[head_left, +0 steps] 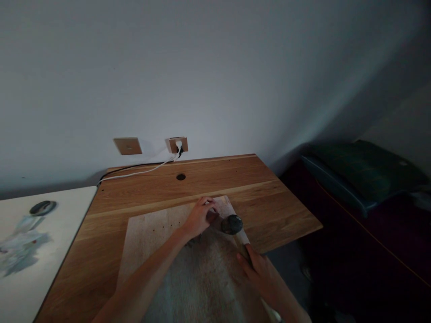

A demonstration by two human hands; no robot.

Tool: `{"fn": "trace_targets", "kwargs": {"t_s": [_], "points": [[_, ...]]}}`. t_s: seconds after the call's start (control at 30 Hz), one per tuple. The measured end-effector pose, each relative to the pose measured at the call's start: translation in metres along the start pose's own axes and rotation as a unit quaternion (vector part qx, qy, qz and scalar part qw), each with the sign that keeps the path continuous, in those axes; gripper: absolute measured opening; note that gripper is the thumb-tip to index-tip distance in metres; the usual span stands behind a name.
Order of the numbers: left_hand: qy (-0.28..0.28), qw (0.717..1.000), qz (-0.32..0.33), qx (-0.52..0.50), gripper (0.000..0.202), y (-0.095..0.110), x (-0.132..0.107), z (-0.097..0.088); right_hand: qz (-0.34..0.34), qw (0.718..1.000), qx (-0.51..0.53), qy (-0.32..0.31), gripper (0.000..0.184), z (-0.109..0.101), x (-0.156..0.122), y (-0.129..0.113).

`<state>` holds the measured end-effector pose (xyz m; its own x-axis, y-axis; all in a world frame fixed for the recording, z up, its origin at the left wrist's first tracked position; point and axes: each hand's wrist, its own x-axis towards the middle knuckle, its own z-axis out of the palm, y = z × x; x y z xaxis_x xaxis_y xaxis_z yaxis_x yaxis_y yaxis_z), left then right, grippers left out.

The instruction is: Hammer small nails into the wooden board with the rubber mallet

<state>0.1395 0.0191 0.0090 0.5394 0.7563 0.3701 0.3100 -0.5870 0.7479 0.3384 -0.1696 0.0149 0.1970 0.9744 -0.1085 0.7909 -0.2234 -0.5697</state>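
Head view: likely mallet [232,224] juts from right grip [257,269].

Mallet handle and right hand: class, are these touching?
Touching: the head view shows the right hand wrapped around the mallet handle.

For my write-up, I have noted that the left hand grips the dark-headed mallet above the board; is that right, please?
Not quite: the head view shows that the right hand grips the dark-headed mallet above the board.
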Motion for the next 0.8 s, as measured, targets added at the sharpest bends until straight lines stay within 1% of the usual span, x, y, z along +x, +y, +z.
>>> {"fn": "trace_targets", "kwargs": {"t_s": [0.1, 0.17, 0.23, 0.3, 0.4, 0.47, 0.57, 0.67, 0.8], "points": [[-0.003, 1.000, 0.001, -0.008, 0.018, -0.004, 0.000, 0.000, 0.015, 0.997, 0.051, -0.060, 0.037, -0.013, 0.008, -0.011], [-0.006, 1.000, -0.010, -0.003, 0.020, -0.006, 0.000, 0.001, 0.019, 0.992, 0.089, -0.084, 0.037, -0.020, 0.013, -0.023], [-0.008, 0.999, -0.029, 0.010, 0.024, -0.008, -0.001, 0.002, 0.020, 0.989, 0.122, -0.077, 0.038, -0.025, 0.017, -0.033], [-0.006, 0.999, -0.042, 0.021, 0.032, -0.010, -0.002, 0.003, 0.016, 0.987, 0.150, -0.055, 0.039, -0.026, 0.022, -0.042], [0.001, 0.999, -0.041, 0.031, 0.044, -0.009, -0.002, 0.004, 0.003, 0.984, 0.173, -0.034, 0.039, -0.026, 0.031, -0.054], [0.000, 0.999, -0.037, 0.035, 0.052, -0.008, -0.002, 0.003, -0.006, 0.985, 0.173, -0.028, 0.037, -0.024, 0.037, -0.061], [0.004, 0.999, -0.039, 0.032, 0.060, -0.006, -0.001, 0.003, -0.016, 0.989, 0.143, -0.032, 0.033, -0.021, 0.044, -0.069], [0.013, 0.998, -0.047, 0.030, 0.053, -0.008, -0.001, 0.003, -0.009, 0.994, 0.108, -0.026, 0.032, -0.019, 0.045, -0.072], [0.011, 0.998, -0.054, 0.034, 0.023, -0.014, -0.003, 0.005, -0.001, 0.996, 0.091, 0.016, 0.036, -0.019, 0.044, -0.073]]}}
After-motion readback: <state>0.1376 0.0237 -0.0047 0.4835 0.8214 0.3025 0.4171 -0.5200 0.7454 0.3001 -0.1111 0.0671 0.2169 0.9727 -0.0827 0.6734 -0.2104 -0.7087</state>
